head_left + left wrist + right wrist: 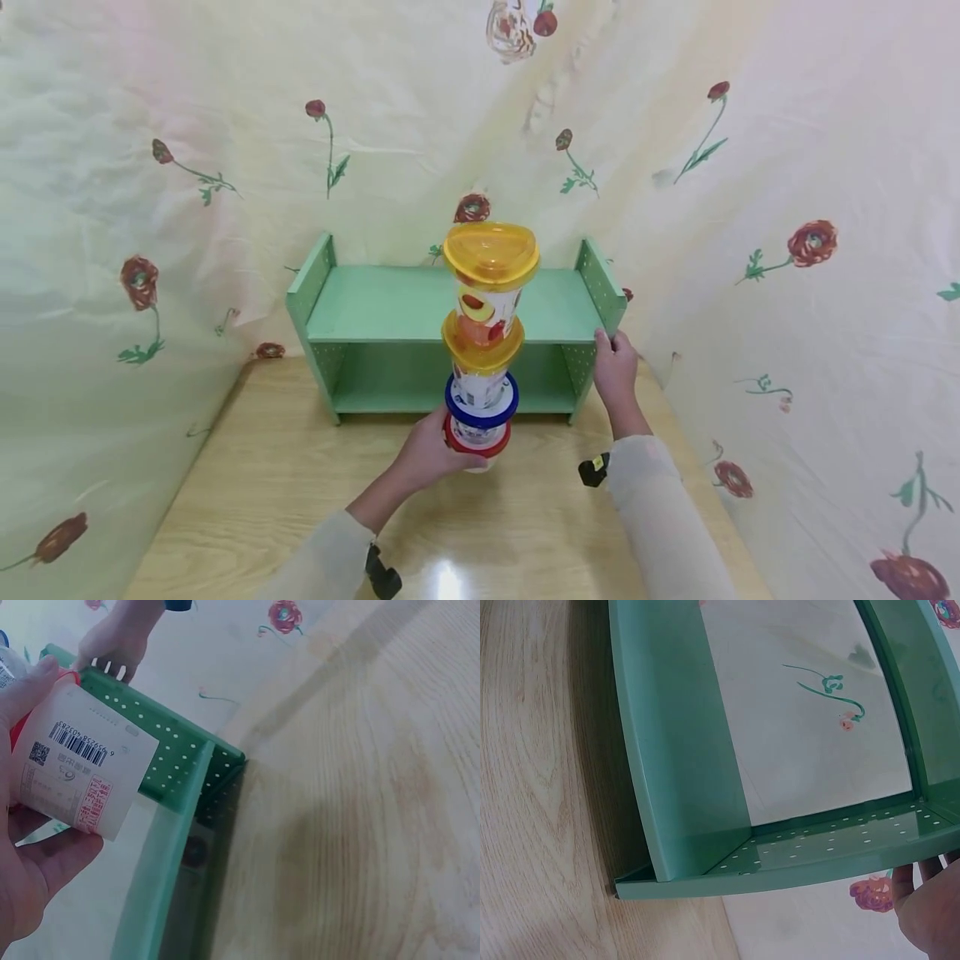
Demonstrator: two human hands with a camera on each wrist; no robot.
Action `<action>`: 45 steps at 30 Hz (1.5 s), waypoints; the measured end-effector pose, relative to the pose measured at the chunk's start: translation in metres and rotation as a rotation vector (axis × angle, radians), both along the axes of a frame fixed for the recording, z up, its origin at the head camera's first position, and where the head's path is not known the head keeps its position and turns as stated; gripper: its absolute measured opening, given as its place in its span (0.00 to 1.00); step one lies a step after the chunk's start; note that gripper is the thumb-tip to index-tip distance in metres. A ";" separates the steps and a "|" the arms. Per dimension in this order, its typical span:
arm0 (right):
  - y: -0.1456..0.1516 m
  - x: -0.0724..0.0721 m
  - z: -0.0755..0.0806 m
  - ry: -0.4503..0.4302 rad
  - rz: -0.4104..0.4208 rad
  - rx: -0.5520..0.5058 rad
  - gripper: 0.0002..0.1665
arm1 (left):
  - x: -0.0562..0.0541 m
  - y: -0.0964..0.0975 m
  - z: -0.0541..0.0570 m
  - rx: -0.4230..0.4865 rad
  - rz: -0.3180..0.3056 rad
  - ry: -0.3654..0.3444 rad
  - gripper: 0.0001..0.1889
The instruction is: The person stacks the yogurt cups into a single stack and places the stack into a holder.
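Note:
Several lidded plastic tubs are stacked upright in front of the shelf in the head view. On top is a fruit-printed tub with a yellow lid (491,254); below come a second yellow lid (482,354), a blue-rimmed lid (482,408) and a red-rimmed lid (480,448). My left hand (431,454) grips the lowest tub, fingers and thumb around its side. The left wrist view shows that white tub (86,754), with its barcode and base. My right hand (617,371) holds the right side panel of the green shelf (390,304); some fingers are hidden behind it.
The two-tier shelf stands on a light wooden table (247,467) against a flower-patterned backdrop (405,108). Perforated side panels (832,836) rise at both ends of it. The backdrop also borders the table on the left and right.

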State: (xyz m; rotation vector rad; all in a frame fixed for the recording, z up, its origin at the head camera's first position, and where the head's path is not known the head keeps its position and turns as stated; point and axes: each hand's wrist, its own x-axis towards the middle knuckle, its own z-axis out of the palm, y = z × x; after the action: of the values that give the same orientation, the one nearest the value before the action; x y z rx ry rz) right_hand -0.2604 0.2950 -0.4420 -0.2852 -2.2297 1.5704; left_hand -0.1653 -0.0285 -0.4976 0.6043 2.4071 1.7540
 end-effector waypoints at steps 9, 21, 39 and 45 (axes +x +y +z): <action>0.006 0.000 -0.004 -0.001 -0.002 -0.009 0.34 | -0.003 -0.004 0.015 -0.029 0.010 0.040 0.47; 0.011 0.003 -0.008 -0.033 -0.001 -0.017 0.34 | -0.017 -0.009 0.039 -0.028 0.015 0.072 0.46; 0.008 0.004 -0.003 -0.023 0.014 0.005 0.36 | -0.036 -0.016 0.083 -0.041 0.036 0.140 0.45; 0.005 0.004 0.001 -0.023 0.023 -0.008 0.36 | -0.040 -0.019 0.102 -0.049 0.043 0.136 0.44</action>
State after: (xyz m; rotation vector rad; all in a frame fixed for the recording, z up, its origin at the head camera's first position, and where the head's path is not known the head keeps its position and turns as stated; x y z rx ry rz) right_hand -0.2560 0.2998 -0.4413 -0.2826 -2.2524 1.5959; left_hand -0.2049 -0.0477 -0.3960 0.6927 2.5634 1.7163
